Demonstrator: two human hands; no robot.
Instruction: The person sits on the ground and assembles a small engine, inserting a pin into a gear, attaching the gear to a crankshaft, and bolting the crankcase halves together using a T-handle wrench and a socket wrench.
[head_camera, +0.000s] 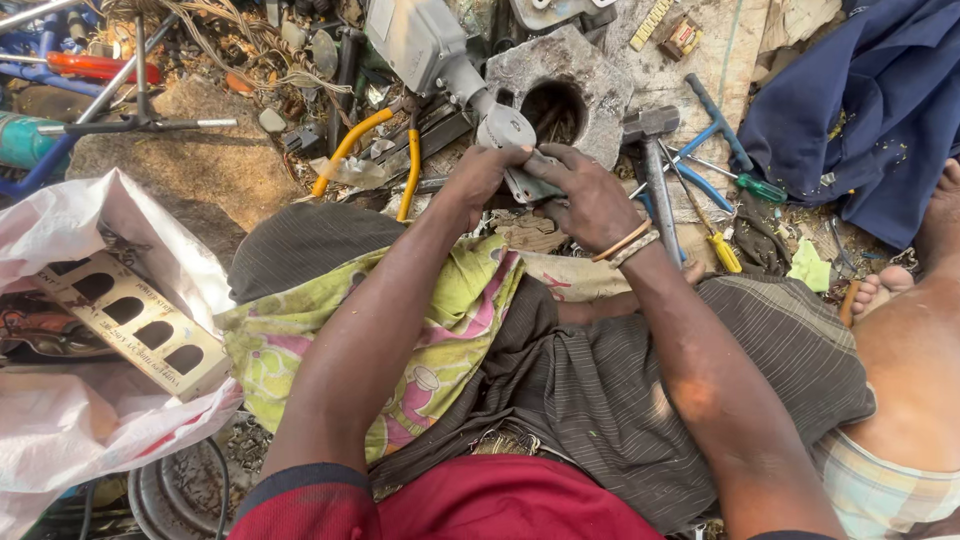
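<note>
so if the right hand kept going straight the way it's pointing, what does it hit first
The right hand points up and left, already gripping a small grey metal part. Straight beyond lies the left hand, so it would likely meet that first, though depth is hard to judge.

A flat tan carton (130, 322) with a row of rounded cut-out windows is lying tilted at the left, sitting inside a crumpled white plastic bag (90, 430) that is spreading around it. Far up at the top, right of centre, a small brown and red box (683, 37) is resting on a pale board among scrap.
</note>
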